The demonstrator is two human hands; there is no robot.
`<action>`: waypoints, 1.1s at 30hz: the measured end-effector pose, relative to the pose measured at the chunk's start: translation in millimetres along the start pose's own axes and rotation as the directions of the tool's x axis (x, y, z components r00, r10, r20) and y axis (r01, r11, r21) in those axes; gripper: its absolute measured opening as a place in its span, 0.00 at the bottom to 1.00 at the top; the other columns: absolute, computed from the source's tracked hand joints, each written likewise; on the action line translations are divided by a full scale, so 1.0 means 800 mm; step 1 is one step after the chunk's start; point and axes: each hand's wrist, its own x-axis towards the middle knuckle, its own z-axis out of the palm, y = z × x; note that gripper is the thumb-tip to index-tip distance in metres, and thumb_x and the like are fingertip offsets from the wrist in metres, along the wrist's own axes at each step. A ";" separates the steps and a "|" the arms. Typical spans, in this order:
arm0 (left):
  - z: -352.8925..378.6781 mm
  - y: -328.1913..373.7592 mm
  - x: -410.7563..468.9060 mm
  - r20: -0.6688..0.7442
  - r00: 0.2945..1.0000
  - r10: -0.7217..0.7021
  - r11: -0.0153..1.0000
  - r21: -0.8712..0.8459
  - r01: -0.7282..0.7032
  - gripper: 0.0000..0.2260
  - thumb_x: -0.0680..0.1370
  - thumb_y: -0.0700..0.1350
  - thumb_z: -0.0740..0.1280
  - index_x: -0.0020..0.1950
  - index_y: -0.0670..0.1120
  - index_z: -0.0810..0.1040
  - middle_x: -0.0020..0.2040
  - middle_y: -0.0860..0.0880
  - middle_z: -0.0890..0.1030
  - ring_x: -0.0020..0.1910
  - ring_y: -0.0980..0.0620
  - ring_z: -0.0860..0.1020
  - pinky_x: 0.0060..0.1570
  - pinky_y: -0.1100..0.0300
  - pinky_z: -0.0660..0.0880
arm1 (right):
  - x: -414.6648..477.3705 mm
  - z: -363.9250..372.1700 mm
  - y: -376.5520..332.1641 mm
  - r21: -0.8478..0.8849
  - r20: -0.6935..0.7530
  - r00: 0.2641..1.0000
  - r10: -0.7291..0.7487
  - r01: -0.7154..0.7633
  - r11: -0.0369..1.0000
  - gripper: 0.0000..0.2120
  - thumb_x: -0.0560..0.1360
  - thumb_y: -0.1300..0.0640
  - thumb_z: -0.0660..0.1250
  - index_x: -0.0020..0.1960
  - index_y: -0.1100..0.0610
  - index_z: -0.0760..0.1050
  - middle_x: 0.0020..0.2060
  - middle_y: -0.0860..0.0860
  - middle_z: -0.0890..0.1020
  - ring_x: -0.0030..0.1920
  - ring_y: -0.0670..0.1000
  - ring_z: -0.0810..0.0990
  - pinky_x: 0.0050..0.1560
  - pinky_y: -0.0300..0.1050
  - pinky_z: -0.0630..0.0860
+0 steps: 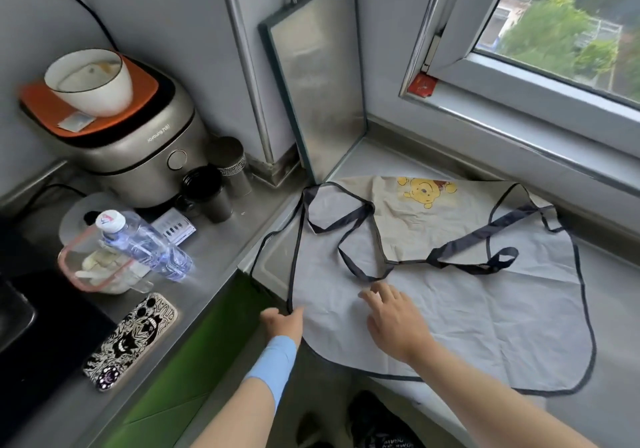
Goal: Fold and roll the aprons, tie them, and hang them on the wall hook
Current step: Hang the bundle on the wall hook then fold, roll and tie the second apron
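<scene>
A pale grey apron (485, 316) with dark piping lies spread flat on the steel counter below the window. Its beige bib (433, 219), printed with a yellow cartoon bear, is folded down onto the skirt. The dark straps (471, 253) lie in loose loops across it. My left hand (284, 321) pinches the apron's left edge at the counter's rim. My right hand (394, 319) rests flat on the cloth, fingers spread, just below a strap loop. No wall hook is in view.
To the left stand a rice cooker (138, 150) with a white bowl (91, 80) on it, two dark cups (211, 195), a water bottle (149, 243) lying on a lidded container, and a phone (131, 340). A metal board (318, 77) leans in the corner. The window (554, 32) is behind.
</scene>
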 end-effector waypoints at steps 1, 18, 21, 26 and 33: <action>-0.003 -0.005 -0.002 0.095 0.995 -0.040 0.999 -0.012 0.041 0.25 0.73 0.43 0.71 0.66 0.35 0.68 0.63 0.39 0.74 0.57 0.39 0.76 0.57 0.51 0.73 | -0.006 0.003 -0.003 -0.005 0.007 0.999 0.035 -0.035 0.999 0.22 0.66 0.56 0.66 0.60 0.51 0.74 0.52 0.52 0.75 0.47 0.56 0.77 0.41 0.49 0.75; -0.030 0.074 -0.094 0.582 0.762 0.284 0.899 0.114 -0.422 0.16 0.76 0.37 0.65 0.63 0.45 0.70 0.55 0.46 0.79 0.49 0.50 0.79 0.46 0.59 0.76 | -0.024 -0.097 -0.018 0.583 0.445 0.813 0.376 -0.581 0.568 0.16 0.76 0.56 0.65 0.63 0.53 0.78 0.50 0.49 0.84 0.49 0.49 0.82 0.43 0.37 0.74; 0.004 0.110 -0.138 0.634 0.650 0.420 0.797 0.084 -0.598 0.19 0.72 0.36 0.64 0.62 0.48 0.72 0.54 0.48 0.80 0.49 0.51 0.77 0.44 0.61 0.75 | -0.009 -0.171 0.001 0.796 0.437 0.822 0.366 -0.543 0.268 0.16 0.78 0.51 0.65 0.61 0.58 0.79 0.51 0.55 0.85 0.44 0.51 0.85 0.40 0.42 0.74; 0.103 0.132 -0.212 0.810 0.445 0.382 0.559 0.182 -0.809 0.31 0.68 0.41 0.66 0.72 0.54 0.69 0.58 0.55 0.78 0.53 0.53 0.78 0.52 0.61 0.76 | -0.016 -0.245 0.065 0.753 0.480 0.748 0.459 -0.619 0.222 0.29 0.71 0.29 0.64 0.56 0.53 0.79 0.49 0.51 0.85 0.42 0.52 0.87 0.40 0.45 0.75; 0.213 0.092 -0.244 0.885 0.438 0.161 0.474 0.319 -0.820 0.23 0.73 0.52 0.68 0.69 0.55 0.72 0.37 0.53 0.80 0.36 0.54 0.77 0.41 0.62 0.73 | -0.069 -0.190 0.174 0.509 0.387 0.590 0.708 -0.777 0.370 0.09 0.69 0.60 0.63 0.48 0.61 0.77 0.31 0.54 0.84 0.29 0.53 0.84 0.24 0.38 0.72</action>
